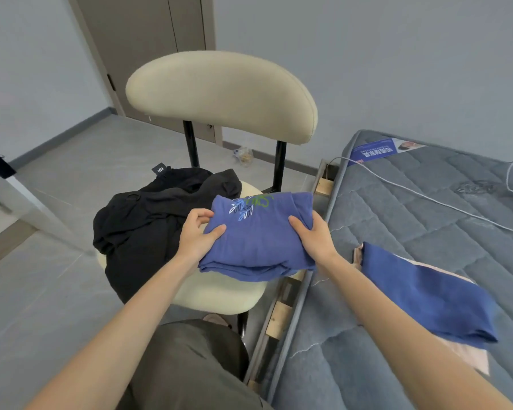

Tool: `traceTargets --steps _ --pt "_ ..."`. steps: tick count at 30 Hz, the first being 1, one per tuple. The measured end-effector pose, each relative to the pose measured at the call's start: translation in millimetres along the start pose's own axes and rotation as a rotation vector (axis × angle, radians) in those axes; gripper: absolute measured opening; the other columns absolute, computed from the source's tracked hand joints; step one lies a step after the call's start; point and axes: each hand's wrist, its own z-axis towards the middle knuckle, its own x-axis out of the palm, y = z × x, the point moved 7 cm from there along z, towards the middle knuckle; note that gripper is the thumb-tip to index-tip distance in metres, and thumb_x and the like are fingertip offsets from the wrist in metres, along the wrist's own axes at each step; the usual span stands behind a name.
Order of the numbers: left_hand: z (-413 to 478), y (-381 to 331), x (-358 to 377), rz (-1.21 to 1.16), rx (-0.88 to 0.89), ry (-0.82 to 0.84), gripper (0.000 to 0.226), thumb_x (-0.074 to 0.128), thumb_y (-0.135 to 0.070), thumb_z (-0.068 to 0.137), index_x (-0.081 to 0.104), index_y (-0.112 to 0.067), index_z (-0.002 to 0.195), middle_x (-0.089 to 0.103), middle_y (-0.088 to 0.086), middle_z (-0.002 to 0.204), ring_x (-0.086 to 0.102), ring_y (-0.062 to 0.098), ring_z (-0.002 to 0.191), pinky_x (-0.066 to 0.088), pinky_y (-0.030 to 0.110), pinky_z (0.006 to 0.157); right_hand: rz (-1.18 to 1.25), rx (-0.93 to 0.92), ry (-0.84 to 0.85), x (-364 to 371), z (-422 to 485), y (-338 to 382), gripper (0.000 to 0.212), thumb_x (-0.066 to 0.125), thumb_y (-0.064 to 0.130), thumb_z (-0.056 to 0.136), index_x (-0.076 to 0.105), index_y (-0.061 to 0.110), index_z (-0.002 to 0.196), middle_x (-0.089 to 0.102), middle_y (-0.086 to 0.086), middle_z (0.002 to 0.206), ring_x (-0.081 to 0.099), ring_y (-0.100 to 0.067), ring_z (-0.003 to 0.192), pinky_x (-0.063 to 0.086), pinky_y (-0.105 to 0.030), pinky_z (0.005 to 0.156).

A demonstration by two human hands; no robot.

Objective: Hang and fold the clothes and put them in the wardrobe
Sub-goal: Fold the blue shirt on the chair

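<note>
Both hands, left hand point(196, 232) and right hand point(313, 232), grip a folded blue leaf-print shirt point(258, 238) above the cream padded chair point(219, 84). A loose hold could let its layers slide apart onto the crumpled black garment point(148, 220).

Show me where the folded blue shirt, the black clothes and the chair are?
folded blue shirt point(258, 244): head view, on its flat top face.
black clothes point(142, 220): head view, middle of the heap.
chair point(219, 90): head view, on the cream backrest.
</note>
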Motion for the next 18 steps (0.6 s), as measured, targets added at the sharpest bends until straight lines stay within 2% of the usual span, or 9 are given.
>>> traceTargets --steps 2,7,11,14,17,18 --pt "-10.1 -19.6 14.7 -0.026 0.054 0.026 0.033 0.070 -0.007 0.082 0.049 -0.015 0.106 0.055 -0.003 0.110 0.053 0.009 0.101 0.043 0.014 0.074 0.000 -0.031 -0.026 -26.6 -10.6 9.3 0.013 0.058 0.020 0.094 0.056 0.021 0.107 0.061 0.015 0.095 0.057 0.003 0.085 0.044 -0.007 0.065" --pt "-39.8 -65.3 67.6 -0.098 0.159 0.112 0.036 0.071 -0.008 0.082 0.047 -0.017 0.108 0.054 -0.005 0.113 0.053 0.005 0.102 0.043 0.007 0.072 0.045 -0.040 -0.151 -105.7 -43.6 15.7 0.013 0.058 0.019 0.094 0.058 0.021 0.107 0.062 0.015 0.096 0.057 0.005 0.085 0.045 -0.005 0.063" --pt "-68.1 -96.9 127.6 -0.129 0.210 0.227 0.037 0.071 -0.005 0.081 0.049 -0.012 0.109 0.056 -0.002 0.111 0.054 0.004 0.098 0.044 0.007 0.075 0.103 -0.003 -0.299 -176.9 -72.9 8.5 0.012 0.060 0.019 0.093 0.060 0.018 0.104 0.066 0.007 0.096 0.060 -0.007 0.087 0.049 -0.022 0.077" --pt "-89.3 -113.0 177.2 -0.116 0.237 0.319 0.038 0.070 -0.004 0.082 0.048 -0.007 0.113 0.055 0.003 0.114 0.053 0.012 0.104 0.044 0.018 0.088 0.138 0.025 -0.405 -227.0 -93.7 0.0 0.012 0.060 0.017 0.092 0.062 0.015 0.104 0.067 -0.001 0.098 0.061 -0.014 0.088 0.049 -0.029 0.082" --pt "-109.1 -122.9 223.0 -0.126 0.250 0.387 0.037 0.069 -0.004 0.082 0.048 -0.010 0.112 0.052 -0.002 0.112 0.049 0.008 0.104 0.041 0.005 0.079 0.165 0.051 -0.492 -271.5 -111.4 -12.8 0.004 0.061 0.016 0.090 0.063 0.017 0.094 0.067 0.002 0.090 0.061 -0.011 0.079 0.050 -0.024 0.071" --pt "-114.4 -124.4 236.9 -0.130 0.253 0.402 0.036 0.069 -0.004 0.082 0.047 -0.012 0.110 0.052 -0.003 0.112 0.049 0.007 0.104 0.040 0.006 0.078 0.170 0.058 -0.522 -284.8 -116.5 -17.1 0.004 0.061 0.016 0.090 0.063 0.019 0.089 0.067 0.005 0.085 0.061 -0.008 0.075 0.049 -0.021 0.066"
